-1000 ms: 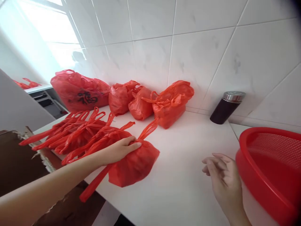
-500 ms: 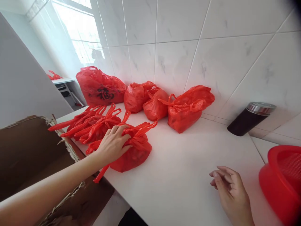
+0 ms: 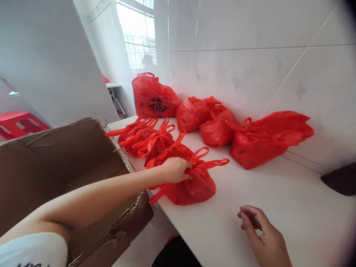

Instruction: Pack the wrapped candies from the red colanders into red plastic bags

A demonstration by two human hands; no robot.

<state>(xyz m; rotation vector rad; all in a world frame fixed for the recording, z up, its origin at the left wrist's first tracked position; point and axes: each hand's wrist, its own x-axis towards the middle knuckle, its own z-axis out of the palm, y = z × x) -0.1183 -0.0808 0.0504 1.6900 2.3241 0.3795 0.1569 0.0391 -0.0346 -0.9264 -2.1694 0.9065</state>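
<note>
My left hand (image 3: 175,170) reaches across and is closed around the gathered, knotted top of a red plastic bag (image 3: 198,189) near the table's front edge. Its loop handles stick up beside my fingers, and what is inside cannot be made out. Several more knotted red bags (image 3: 151,140) lie in a cluster just behind it. Over the table at the lower right hovers my right hand (image 3: 264,237), its thumb and fingers curled together with nothing seen in them.
A torn-edged cardboard box (image 3: 91,159) stands against the table's left side. Along the tiled wall sit a large red bag with a black character (image 3: 155,104), rounded red bags (image 3: 217,128) and a wider one (image 3: 258,148). A dark flask (image 3: 340,178) is at the right.
The view has swung left, showing more of the box and losing the red basket. My left fingers have tightened on the bag's top. The right thumb and fingers have drawn together.
</note>
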